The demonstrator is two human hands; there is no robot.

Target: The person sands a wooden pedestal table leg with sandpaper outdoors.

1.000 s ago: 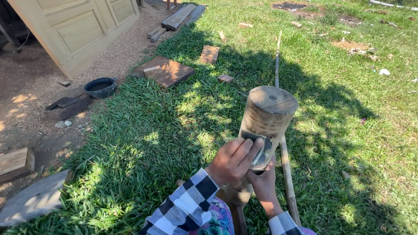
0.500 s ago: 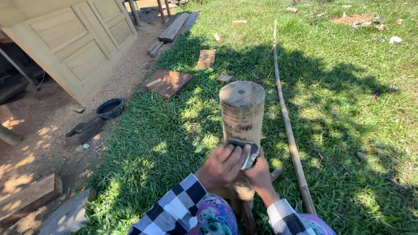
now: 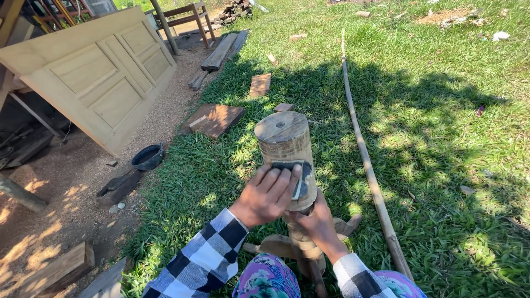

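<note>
Sunlit grass (image 3: 441, 138), crossed by leafy shadow, lies under everything. The left hand (image 3: 268, 193) has its fingers (image 3: 276, 182) laid close together and nearly flat, pressing a dark sanding pad (image 3: 295, 176) against the near side of an upright bamboo section (image 3: 285, 152). The right hand (image 3: 317, 221) sits just below the pad, curled around the base of the section; its fingers wrap behind and cannot be seen, so how tightly they close is unclear. The flat cut top of the section shows above the left fingers. Beneath the right hand, a forked wooden stand (image 3: 301, 245) carries the section, mostly hidden by the wrists and checked sleeves (image 3: 204, 259). Just right of the fingers a long thin bamboo pole (image 3: 364, 160) runs away across the grass, its near end cut off by a sleeve. Beyond the fingers lie flat boards (image 3: 218, 118); off to their left, a black bowl (image 3: 147, 157) on bare dirt and a pale panelled door (image 3: 99, 83) leaning on its side.
</note>
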